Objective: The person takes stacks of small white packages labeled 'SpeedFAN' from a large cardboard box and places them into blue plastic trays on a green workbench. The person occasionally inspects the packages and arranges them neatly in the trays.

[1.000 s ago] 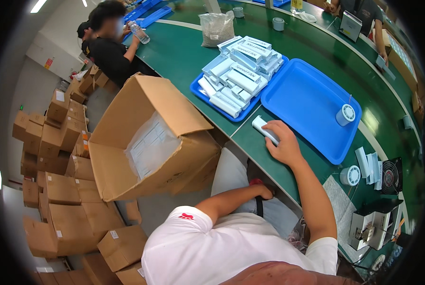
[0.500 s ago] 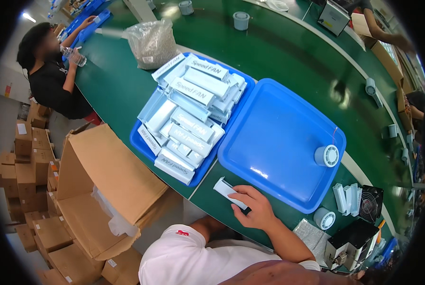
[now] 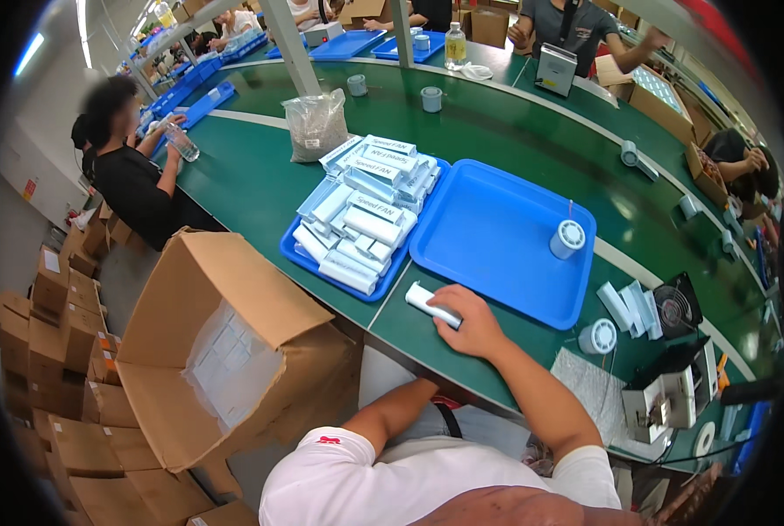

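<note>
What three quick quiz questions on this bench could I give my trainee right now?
1. True or false: the right hand holds a small white box on the green table.
2. Which blue tray is piled with white boxes: A, the left tray, or B, the right tray?
3. What stands open on the person's left?

Key: 1 true. 2 A. 3 a large cardboard carton.

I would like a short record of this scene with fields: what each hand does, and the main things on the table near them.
right hand: grips a small white box lying on the green table
left hand: hidden below the table edge
left tray: blue, piled with white boxes
right tray: blue, holds one white roll
floor, left: open cardboard carton
</note>
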